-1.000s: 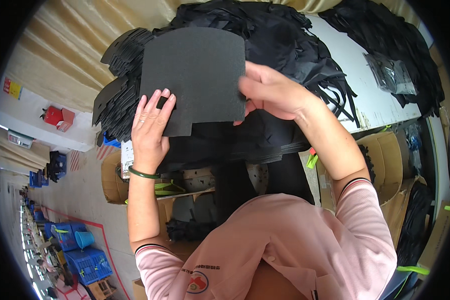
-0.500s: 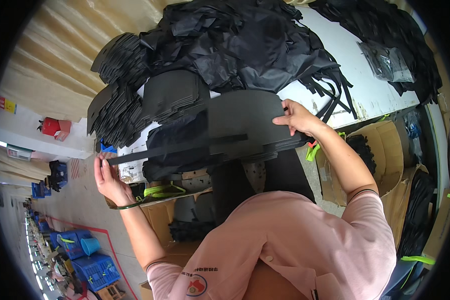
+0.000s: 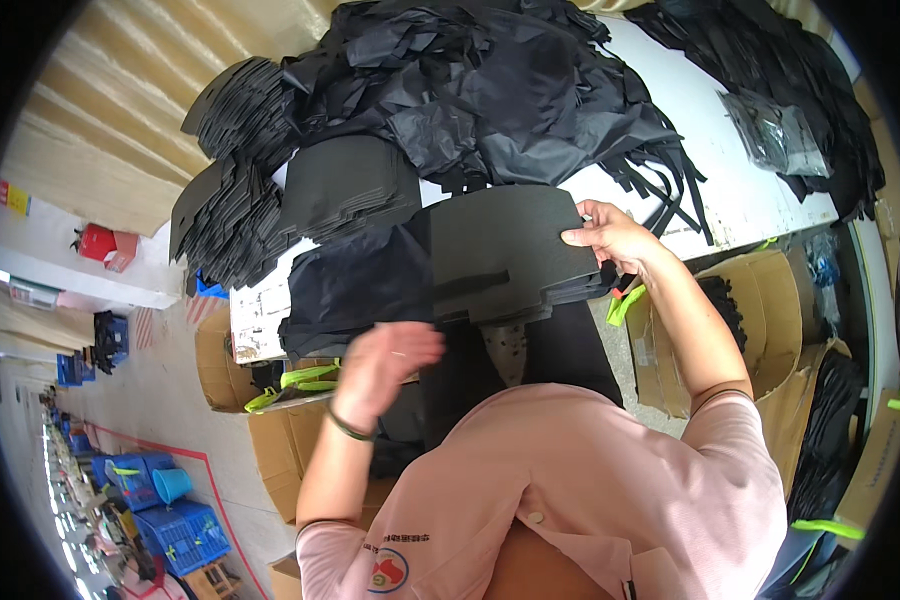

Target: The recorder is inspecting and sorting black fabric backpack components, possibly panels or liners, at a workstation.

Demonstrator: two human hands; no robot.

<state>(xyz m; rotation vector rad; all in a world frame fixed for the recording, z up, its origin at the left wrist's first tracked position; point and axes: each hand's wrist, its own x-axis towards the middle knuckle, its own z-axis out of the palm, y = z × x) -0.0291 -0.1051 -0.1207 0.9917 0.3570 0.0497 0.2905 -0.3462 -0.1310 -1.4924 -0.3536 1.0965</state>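
At the right end of a stack of flat black panels (image 3: 500, 235), my right hand (image 3: 610, 238) grips the edge, thumb on top and fingers around the side. A short dark strap (image 3: 475, 285) lies across the panel's face. My left hand (image 3: 390, 362), smeared by motion, hovers below a folded piece of black fabric (image 3: 355, 280) at the table's front edge. Its fingers point right, and whether they hold anything is unclear. Behind the fabric sits another stack of curved-edge black panels (image 3: 350, 185).
A big heap of black fabric with loose straps (image 3: 470, 90) covers the back of the white table (image 3: 670, 75). Fanned panel stacks (image 3: 230, 220) stand at left. Open cardboard boxes (image 3: 770, 310) flank the table front. Blue crates (image 3: 180, 535) sit on the floor at left.
My left hand has swung right from the far left, where it held out a long black strap; that strap is no longer stretched out. My right hand stays on the panels.
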